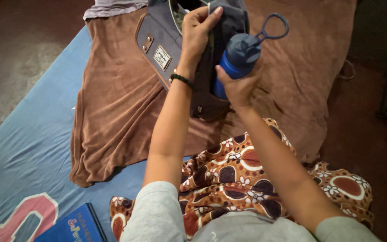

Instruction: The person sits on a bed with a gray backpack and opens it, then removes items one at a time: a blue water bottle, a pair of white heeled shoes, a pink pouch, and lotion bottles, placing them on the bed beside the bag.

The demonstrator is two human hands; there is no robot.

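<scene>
A dim room with a dark floor holds a blue printed sheet (pixel 32 148), over which lies a brown plush blanket (pixel 113 112). The left hand (pixel 198 33), a dark beaded band at its wrist, pinches the rim of the grey fabric backpack (pixel 166 42) and holds its side pocket apart. The right hand (pixel 238 85) grasps the blue plastic water bottle (pixel 240 56) around its body, its base seemingly already within the pocket, though shadow hides how deep. The step in hand looks like seating the bottle; it would call for a straight push while the pocket stays wide. The bottle's dark lid carries a loop handle, tilted right. A brown patterned cloth (pixel 242 179) and a blue book (pixel 75 226) lie nearer.
</scene>
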